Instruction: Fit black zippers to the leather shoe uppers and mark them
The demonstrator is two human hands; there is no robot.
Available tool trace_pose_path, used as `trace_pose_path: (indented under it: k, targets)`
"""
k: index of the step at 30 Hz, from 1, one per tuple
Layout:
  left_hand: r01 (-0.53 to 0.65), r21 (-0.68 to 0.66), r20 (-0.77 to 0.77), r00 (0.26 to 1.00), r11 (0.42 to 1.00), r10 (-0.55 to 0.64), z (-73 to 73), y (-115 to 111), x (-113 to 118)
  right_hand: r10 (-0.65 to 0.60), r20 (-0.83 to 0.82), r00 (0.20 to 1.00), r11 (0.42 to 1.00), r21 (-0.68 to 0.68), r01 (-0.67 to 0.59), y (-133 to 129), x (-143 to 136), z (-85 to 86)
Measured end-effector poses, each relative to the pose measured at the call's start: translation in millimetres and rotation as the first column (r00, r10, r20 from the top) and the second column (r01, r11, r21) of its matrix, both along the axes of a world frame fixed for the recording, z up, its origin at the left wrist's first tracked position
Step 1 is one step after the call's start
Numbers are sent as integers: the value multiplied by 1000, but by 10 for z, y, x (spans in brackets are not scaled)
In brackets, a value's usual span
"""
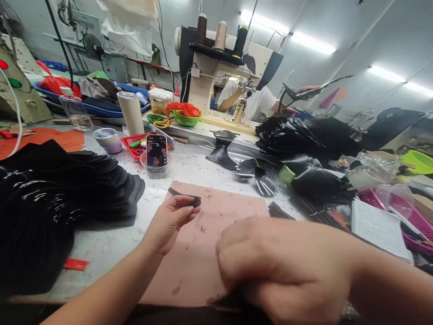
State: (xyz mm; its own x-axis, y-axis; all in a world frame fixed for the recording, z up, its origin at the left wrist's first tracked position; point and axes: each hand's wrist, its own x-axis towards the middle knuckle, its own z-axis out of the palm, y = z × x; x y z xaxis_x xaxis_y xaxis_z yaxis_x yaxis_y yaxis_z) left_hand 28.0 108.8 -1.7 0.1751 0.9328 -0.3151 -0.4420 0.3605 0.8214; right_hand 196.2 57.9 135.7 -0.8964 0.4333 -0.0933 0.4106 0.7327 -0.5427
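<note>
My left hand (169,223) pinches a thin black strip (184,197) over the pink mat (216,234) in front of me. Blurred and close to the camera, my right hand (284,266) is closed at the mat's near edge, with something dark under its fingers; what that is I cannot tell. A big fanned stack of black cut pieces (57,194) lies left of my left hand.
A phone (156,151) stands in a clear cup behind the mat. A sewing machine (223,67) with thread cones sits at the back, a person in white behind it. Black pieces (304,149) pile up right, near a notebook (375,225) and pink basket (416,221). A tumbler (131,113) stands back left.
</note>
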Motion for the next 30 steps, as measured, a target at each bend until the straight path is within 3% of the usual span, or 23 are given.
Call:
trace_pose_path:
  k: [2,4,7,9,11,13,16,18,22,24,27,30]
  targets:
    - [18,10,4,1000,1000,-18,17,-85,44,-16,-158,987,977,-214,-19,-128,-2,-151]
    - [38,3,-2,999,999,-38,18,-193,63,-183,-284,941,936,-344,78,-235,-34,-446]
    - [84,-32,-29,996,996,-85,-5,-384,72,-395,-465,792,882,-434,184,-404,-115,-863]
    - [106,-61,-46,993,992,-109,-27,-514,81,-346,-547,762,901,-420,107,-514,-158,-993]
    - [120,-97,-49,991,988,-126,-42,-628,101,-250,-552,795,938,-340,58,-591,-160,-1017]
    - [150,-115,-30,987,982,-155,-44,-717,133,-280,-458,844,957,-203,208,-621,-110,-1014]
    - [202,-90,-4,979,975,-203,-17,-802,193,-504,-292,813,845,28,534,-637,36,-1059]
    - [227,-78,-2,974,971,-228,12,-836,229,-574,-261,776,789,78,610,-665,149,-1112]
    - [297,-131,20,955,946,-297,42,-871,289,-631,-229,741,732,138,667,-765,341,-1163]
    - [315,-171,20,948,934,-317,27,-882,327,-645,-218,732,729,114,675,-817,401,-1155]
    - [323,-170,4,945,931,-327,-28,-908,404,-667,-246,704,735,-57,676,-873,435,-1148]
    - [346,-155,2,937,925,-350,-97,-952,477,-744,-242,623,665,-165,729,-891,424,-1194]
